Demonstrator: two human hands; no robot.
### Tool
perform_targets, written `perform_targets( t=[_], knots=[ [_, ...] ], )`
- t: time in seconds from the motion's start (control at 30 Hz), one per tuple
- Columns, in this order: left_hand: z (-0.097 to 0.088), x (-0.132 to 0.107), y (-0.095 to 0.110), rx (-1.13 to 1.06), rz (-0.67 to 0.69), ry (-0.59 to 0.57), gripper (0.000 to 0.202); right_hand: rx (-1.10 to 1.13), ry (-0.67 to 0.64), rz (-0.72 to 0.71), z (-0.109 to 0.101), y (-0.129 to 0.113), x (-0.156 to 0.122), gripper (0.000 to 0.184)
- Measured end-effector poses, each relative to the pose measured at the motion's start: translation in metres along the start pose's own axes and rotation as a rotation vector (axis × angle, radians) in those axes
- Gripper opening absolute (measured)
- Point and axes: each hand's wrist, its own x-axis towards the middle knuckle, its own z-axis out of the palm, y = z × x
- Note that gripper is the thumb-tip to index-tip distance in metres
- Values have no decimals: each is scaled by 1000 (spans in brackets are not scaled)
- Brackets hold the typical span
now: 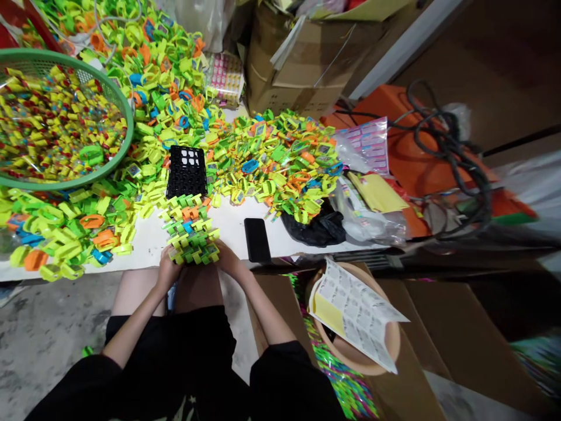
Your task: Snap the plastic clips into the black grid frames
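Observation:
A black plastic grid tray [186, 171] lies on the white table [232, 228], its near part filled with rows of small green, yellow and orange plastic toy pieces [190, 231]. My left hand [168, 268] grips the tray's near left corner at the table edge. My right hand [228, 257] grips the near right corner. Both hands have fingers curled round the filled end.
Heaps of loose coloured pieces [272, 158] cover the table. A green basket [65, 123] of pieces stands at left. A black phone [257, 240] lies right of the tray. Cardboard boxes [307, 64], cables [451, 146], a bowl with printed sheets [355, 316] are right.

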Motion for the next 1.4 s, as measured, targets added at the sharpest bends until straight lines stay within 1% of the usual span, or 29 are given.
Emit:
perform_targets(
  t=[0.07,0.1,0.17,0.23,0.3,0.37,0.4,0.43,0.47,0.53,0.57,0.63,0.7,0.77,0.87,0.97,1.07,1.13,1.23,1.4],
  knots=[
    [-8,-4,5,-45,-28,-13,30,88,-22,48,-12,2,-5,23],
    [-13,-8,7,-67,-37,-17,33,125,-9,79,-18,4,-7,24],
    [-29,-17,14,-97,-35,-14,37,157,80,118,-29,9,-10,26],
    [-48,-28,25,-94,-20,15,32,168,180,130,-34,13,-9,27],
    [-69,-35,41,-34,-1,101,23,192,214,128,-33,15,-3,30],
    [-84,-35,62,57,78,215,19,225,175,110,-27,15,5,30],
    [-89,-31,74,94,136,232,18,238,151,93,-22,15,9,29],
    [-92,-25,85,124,197,208,18,247,139,75,-18,14,13,28],
    [-92,-17,96,151,265,155,18,256,141,61,-14,14,16,27],
    [-86,3,113,216,373,25,21,277,163,56,-7,12,20,27],
    [-82,13,119,255,401,-47,23,286,175,61,-5,12,20,27],
    [-72,31,127,345,432,-145,25,299,185,54,-4,11,19,26],
    [-64,42,131,436,453,-193,27,295,184,12,-5,10,17,23],
    [-60,48,133,507,476,-204,28,274,193,-41,-7,9,15,21],
    [-58,50,135,559,502,-192,27,213,191,-121,-8,9,15,17],
    [-57,51,134,562,515,-178,25,146,159,-196,-8,9,19,14],
    [-57,53,131,547,530,-178,25,113,125,-231,-10,10,23,12],
    [-56,54,128,547,536,-176,26,98,109,-218,-12,11,25,11],
    [-55,53,128,554,545,-162,26,42,98,-148,-12,14,27,9],
    [-46,50,138,599,519,-94,35,-36,84,-29,-11,19,30,10]
  ],
)
